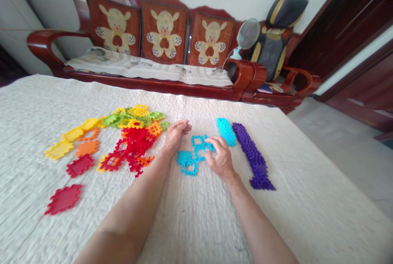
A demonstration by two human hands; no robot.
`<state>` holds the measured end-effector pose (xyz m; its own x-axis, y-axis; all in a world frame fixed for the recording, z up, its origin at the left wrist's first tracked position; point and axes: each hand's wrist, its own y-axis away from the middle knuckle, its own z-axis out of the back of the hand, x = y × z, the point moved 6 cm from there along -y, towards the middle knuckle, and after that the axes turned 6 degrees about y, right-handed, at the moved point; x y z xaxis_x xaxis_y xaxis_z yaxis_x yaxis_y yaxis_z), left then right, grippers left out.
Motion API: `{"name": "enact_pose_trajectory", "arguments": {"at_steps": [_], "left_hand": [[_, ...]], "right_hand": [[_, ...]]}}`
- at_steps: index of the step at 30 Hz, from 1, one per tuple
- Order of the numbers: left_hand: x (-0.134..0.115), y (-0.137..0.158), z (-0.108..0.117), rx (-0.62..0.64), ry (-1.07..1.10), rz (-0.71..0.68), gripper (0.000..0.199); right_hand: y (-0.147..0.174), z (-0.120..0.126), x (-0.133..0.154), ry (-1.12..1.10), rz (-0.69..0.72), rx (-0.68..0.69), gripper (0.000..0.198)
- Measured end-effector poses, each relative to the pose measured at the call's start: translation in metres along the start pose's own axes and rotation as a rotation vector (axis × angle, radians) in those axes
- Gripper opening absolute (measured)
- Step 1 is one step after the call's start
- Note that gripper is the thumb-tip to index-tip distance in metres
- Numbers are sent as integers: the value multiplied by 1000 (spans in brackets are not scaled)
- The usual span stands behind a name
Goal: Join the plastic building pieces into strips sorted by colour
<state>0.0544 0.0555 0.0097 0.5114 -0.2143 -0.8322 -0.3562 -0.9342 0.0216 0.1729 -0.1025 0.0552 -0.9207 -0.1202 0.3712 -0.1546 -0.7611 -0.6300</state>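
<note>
My right hand [220, 158] is curved over a light blue interlocking tile [200, 153], with thumb and fingers closed at its right edge. More light blue tiles lie beside it, among them a solid one [185, 157] and a framed one [189, 167]. My left hand [177, 134] rests a little above and left of these tiles, fingers loosely stretched to the right with nothing visible in them. Close to its left is the heap of red tiles [136, 143], with orange tiles [154, 128] at its edge.
A row of light blue tiles [226, 131] and a long row of purple tiles [250, 145] lie at right. Yellow tiles [73, 134], green tiles [113, 119] and loose red tiles [64, 199] spread leftward over the cloth-covered table [190, 223]. Behind stands a wooden sofa [166, 86].
</note>
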Motion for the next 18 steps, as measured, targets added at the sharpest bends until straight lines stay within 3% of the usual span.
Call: {"name": "enact_pose_trajectory", "arguments": {"at_steps": [5, 11, 18], "left_hand": [[0, -4, 5, -42, 133, 28, 32], [2, -7, 7, -41, 127, 19, 32], [4, -8, 8, -28, 145, 11, 27]], "right_hand": [[12, -12, 27, -69, 159, 201, 36], [13, -9, 40, -95, 198, 262, 29], [21, -15, 55, -57, 259, 406, 49]]}}
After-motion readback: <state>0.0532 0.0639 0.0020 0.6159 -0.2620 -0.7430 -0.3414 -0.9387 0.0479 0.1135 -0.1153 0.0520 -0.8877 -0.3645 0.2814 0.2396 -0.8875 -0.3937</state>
